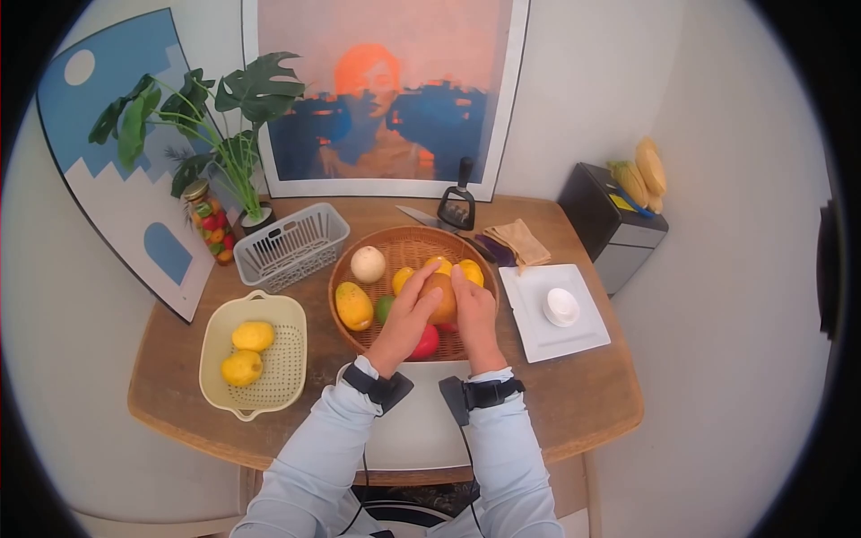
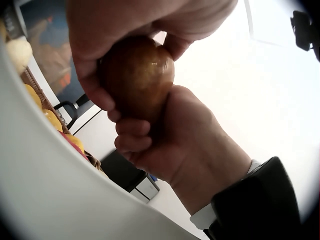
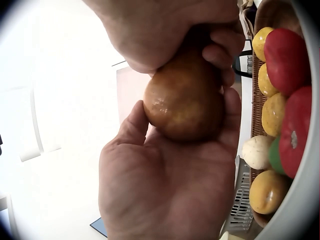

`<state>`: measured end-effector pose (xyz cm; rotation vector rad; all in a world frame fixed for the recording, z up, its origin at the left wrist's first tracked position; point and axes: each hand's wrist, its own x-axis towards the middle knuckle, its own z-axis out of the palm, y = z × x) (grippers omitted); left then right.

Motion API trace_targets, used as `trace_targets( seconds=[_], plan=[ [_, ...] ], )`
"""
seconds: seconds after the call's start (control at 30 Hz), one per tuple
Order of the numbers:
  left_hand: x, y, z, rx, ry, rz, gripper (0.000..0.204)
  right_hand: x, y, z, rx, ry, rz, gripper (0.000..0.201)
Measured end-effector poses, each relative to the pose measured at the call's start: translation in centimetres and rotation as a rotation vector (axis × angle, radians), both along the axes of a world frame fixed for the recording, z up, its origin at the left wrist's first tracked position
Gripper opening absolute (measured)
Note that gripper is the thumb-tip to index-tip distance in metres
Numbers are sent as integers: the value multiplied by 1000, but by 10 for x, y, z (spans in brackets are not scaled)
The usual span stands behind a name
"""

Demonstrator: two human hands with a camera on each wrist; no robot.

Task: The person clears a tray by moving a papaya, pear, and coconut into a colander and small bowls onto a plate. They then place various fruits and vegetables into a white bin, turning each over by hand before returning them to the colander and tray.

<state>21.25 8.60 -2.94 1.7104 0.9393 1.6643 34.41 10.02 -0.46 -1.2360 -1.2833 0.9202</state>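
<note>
Both hands hold one smooth, brownish-orange round fruit (image 1: 440, 300) above the wicker basket (image 1: 335, 291). My left hand (image 1: 404, 316) curls around its left side, and the right hand (image 1: 477, 321) grips it from the other side. In the right wrist view the fruit rests against the palm, with fingers of the other hand over its top. Below them, the basket contains a pale round vegetable (image 1: 368, 264), a large yellow fruit (image 1: 353, 307), smaller yellow fruits (image 3: 273, 114), something green (image 1: 384, 309) and red peppers or tomatoes (image 3: 287, 61), partly hidden by the hands.
At the left, a cream colander (image 1: 210, 359) holds two yellow fruits (image 1: 253, 336). Behind it stand a grey plastic basket (image 1: 291, 247), a filled jar (image 1: 211, 224) and a plant (image 1: 235, 166). A square white plate (image 1: 574, 336) bears a small white bowl (image 1: 561, 307). A knife (image 1: 417, 215) lies behind the wicker basket.
</note>
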Motion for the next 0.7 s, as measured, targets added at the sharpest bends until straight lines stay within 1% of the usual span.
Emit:
trace_targets(
  seconds=[0.07, 0.1, 0.13, 0.23, 0.3, 0.33, 0.4, 0.5, 0.6, 0.63, 0.7],
  plan=[
    [1, -8, 13, -173, -90, -14, 45, -1, 0, -2, 128, -44, 5, 53],
    [0, -18, 21, -363, -179, -34, 45, -2, -1, -3, 193, -66, 8, 53],
    [0, -24, 27, -554, -267, -54, 45, -3, -2, -2, 190, -110, 14, 53],
    [-4, -19, 22, -640, -283, -79, 47, -3, -6, 2, 172, -206, 40, 52],
    [-3, -11, 4, -512, -166, -27, 47, -3, -5, -1, 149, -223, 69, 51],
    [-3, -8, -1, -448, -107, -3, 48, -4, -3, -5, 225, -244, 68, 51],
    [-6, -2, -10, -366, -90, 14, 46, -7, -1, -10, 376, -285, 66, 50],
    [-5, -5, -4, -307, -82, -11, 44, -8, -5, -4, 304, -293, 43, 53],
    [0, -13, 10, -275, -84, -52, 42, -1, 1, -7, 52, -242, 115, 52],
    [1, -14, 12, -264, -85, -65, 42, -1, 4, -9, 5, -160, 125, 51],
    [3, -13, 11, -200, -31, -14, 43, 0, 8, -14, -90, 5, 143, 50]
  ],
)
